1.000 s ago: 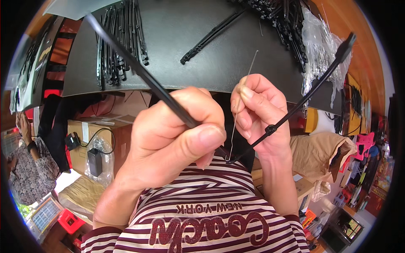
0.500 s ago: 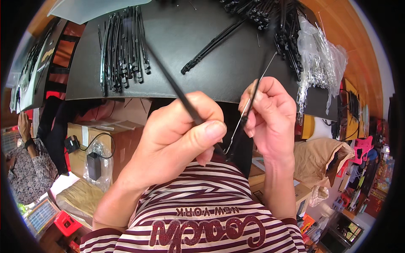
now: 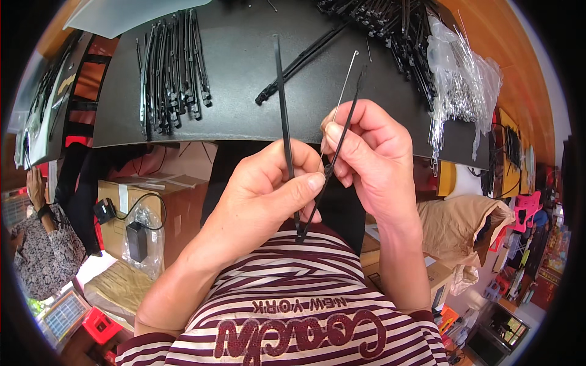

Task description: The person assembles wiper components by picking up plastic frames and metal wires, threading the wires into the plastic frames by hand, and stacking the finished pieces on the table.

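Observation:
My left hand (image 3: pixel 259 192) is closed, thumb pressed over a long, thin black strip (image 3: pixel 283 113) that points up toward the table. That strip joins a second black arm at a low point in front of my shirt, forming a narrow V. My right hand (image 3: pixel 381 155) pinches a thin silver metal rod (image 3: pixel 347 80) with a small looped tip, between thumb and fingers. The second black arm (image 3: pixel 347 125) runs up across the right fingertips. Where the rod's lower end meets the black piece is partly hidden by fingers.
On the dark table (image 3: pixel 235 119) lie a row of black strips (image 3: pixel 174 73), a loose black piece (image 3: pixel 299 64) and a black pile (image 3: pixel 390 27). Silver rods (image 3: pixel 458 91) sit in clear plastic at right. Cardboard boxes (image 3: pixel 183 210) stand below; another person's patterned sleeve (image 3: pixel 52 244) shows at left.
The black strip has swung from slanting left to nearly upright. My right hand has moved slightly up and left, and the rod now stands apart from the black arm at its upper end.

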{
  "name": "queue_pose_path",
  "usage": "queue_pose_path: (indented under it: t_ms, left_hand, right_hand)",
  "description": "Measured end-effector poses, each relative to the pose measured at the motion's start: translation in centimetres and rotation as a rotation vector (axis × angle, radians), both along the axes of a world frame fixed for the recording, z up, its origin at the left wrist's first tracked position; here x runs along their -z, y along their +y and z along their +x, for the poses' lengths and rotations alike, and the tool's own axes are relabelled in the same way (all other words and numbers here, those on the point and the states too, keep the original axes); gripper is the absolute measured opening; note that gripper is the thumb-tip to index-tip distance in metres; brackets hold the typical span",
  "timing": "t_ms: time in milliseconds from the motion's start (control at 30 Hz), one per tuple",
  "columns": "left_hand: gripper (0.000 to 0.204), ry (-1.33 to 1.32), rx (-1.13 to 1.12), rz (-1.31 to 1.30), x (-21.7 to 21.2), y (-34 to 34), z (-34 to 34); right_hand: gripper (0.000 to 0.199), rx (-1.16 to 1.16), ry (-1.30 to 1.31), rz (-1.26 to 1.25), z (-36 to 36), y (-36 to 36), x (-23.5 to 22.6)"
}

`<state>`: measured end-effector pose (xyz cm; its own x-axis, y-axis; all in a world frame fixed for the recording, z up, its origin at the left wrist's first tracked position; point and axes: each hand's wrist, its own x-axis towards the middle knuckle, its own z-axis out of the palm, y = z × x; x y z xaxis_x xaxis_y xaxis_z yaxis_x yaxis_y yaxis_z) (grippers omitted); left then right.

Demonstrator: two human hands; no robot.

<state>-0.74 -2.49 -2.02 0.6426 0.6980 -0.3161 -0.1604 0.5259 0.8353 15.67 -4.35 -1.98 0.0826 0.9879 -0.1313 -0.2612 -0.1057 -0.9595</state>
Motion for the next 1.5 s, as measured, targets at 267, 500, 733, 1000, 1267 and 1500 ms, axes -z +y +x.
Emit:
queue_pose_path:
  t_ms: [267, 500, 733, 1000, 1267, 1500]
  left_hand:
    - [0.005, 0.009, -0.074, -0.049, 0.1, -0.1, 0.3]
    - [0.006, 0.044, -0.12, 0.083, 0.6, -0.3, 1.3]
    - [0.013, -0.021, -0.146, 0.015, 0.0, -0.8, 0.7]
    - [0.009, 0.138, -0.217, 0.16, -0.4, -1.4, 1.0]
    - [0.009, 0.242, -0.213, 0.513, 1.0, -1.2, 1.1]
    - [0.01, 0.357, -0.175, 0.34, -0.1, -1.2, 1.1]
  right_hand:
    - [0.026, 0.124, 0.001, 0.058, 0.0, -1.5, -0.2]
    - [0.006, 0.09, -0.441, 0.289, -1.8, -2.1, -1.3]
    - [0.021, 0.173, -0.152, 0.054, -0.9, -1.7, -0.1]
    - [0.02, 0.116, -0.041, 0.015, -0.8, -1.4, 0.2]
    - [0.013, 0.054, -0.067, -0.049, -0.4, -1.4, -0.7]
    - [0.013, 0.004, -0.081, -0.046, 0.1, -1.4, -0.5]
